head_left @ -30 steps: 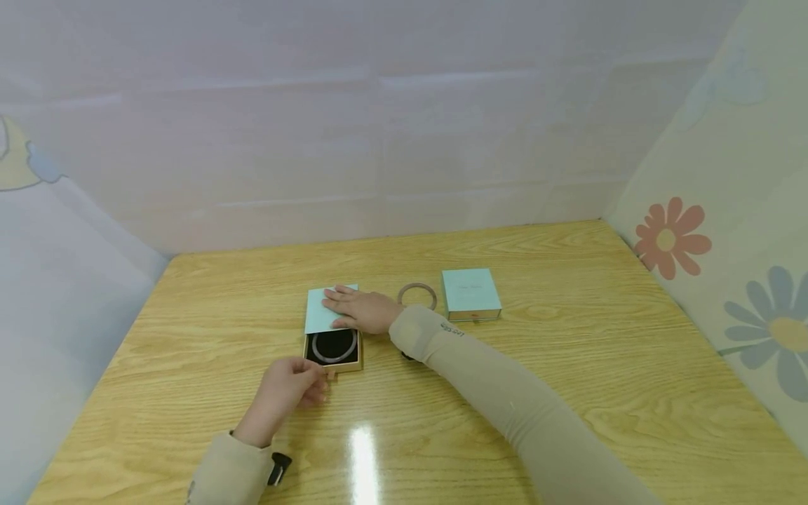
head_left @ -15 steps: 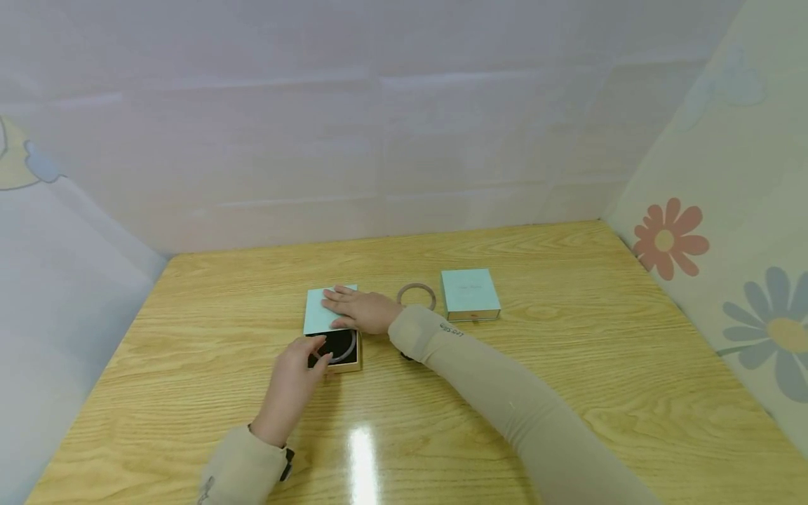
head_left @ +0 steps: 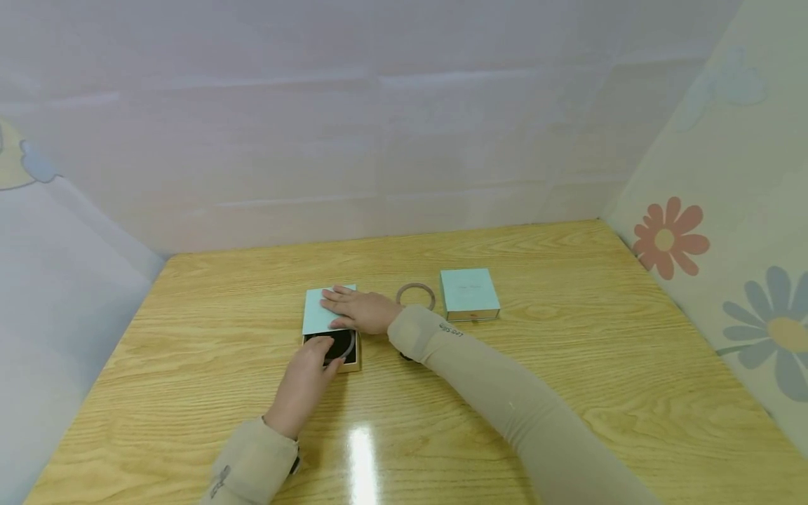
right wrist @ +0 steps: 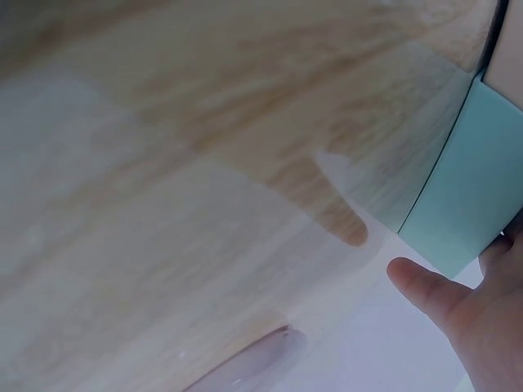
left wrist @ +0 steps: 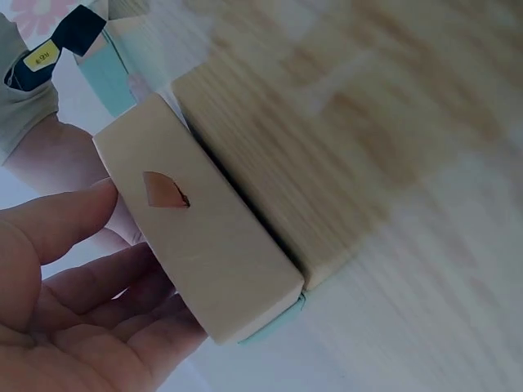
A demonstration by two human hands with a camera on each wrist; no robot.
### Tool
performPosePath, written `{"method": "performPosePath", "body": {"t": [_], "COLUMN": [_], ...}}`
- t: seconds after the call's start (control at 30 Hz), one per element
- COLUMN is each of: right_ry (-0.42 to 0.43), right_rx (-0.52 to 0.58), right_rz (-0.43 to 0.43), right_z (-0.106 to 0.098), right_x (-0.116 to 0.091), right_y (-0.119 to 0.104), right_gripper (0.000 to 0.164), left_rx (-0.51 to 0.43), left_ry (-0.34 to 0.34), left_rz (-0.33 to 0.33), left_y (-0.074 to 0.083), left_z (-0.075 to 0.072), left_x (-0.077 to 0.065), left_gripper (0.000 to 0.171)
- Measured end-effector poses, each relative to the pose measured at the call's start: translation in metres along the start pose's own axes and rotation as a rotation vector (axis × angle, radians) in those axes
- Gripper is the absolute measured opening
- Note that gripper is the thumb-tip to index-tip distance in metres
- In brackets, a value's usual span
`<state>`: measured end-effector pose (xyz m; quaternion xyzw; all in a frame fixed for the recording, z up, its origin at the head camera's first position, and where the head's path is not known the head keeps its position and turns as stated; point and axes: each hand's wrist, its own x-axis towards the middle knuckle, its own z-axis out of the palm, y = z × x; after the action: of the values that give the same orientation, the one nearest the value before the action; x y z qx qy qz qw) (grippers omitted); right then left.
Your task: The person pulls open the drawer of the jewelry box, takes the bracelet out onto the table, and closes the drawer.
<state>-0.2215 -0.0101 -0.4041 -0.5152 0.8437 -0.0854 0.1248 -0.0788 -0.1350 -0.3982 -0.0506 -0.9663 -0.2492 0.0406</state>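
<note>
The left wrist camera shows what the head camera cannot: the pale front of the drawer with an orange-brown ribbon tab at its middle, and the left hand with a clear gap between thumb and fingers. Only the head view looks down into the drawer, where a bangle lies on a black lining; the right wrist view instead gives the side of the turquoise sleeve, the thumb of the right hand just beside it, and part of a loose bangle. The table is yellowish wood grain, glossy enough to throw back a bright streak of light near its front. A pale, creased wall covering rises behind, and a red flower and a blue-grey flower decorate the right side. A second turquoise box sits near the loose bangle. The right hand rests flat on the sleeve, fingers spread, while the left reaches over the drawer's near left corner — its fingers cover part of the bangle inside, and whether they pinch it I cannot tell.
</note>
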Motion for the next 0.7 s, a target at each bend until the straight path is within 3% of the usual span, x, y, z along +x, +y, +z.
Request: {"method": "performPosePath", "body": {"t": [0.2,0.5,0.7], "right_ry": [0.009,0.015,0.018], "right_rx": [0.012,0.031,0.028], "right_rz": [-0.005,-0.016,-0.019], "right_z": [0.000,0.002,0.003], "right_x": [-0.001,0.001,0.002], "right_y": [0.000,0.003,0.004], "right_gripper": [0.057,0.057,0.057], "left_rx": [0.037,0.073,0.120], "left_ry": [-0.017,-0.101,-0.129], "left_rz": [0.028,0.001,0.020], "left_y": [0.004,0.009,0.008], "left_z": [0.000,-0.004,-0.006], "left_x": [0.004,0.015,0.019], "left_gripper": [0.023,0.016,0.015]}}
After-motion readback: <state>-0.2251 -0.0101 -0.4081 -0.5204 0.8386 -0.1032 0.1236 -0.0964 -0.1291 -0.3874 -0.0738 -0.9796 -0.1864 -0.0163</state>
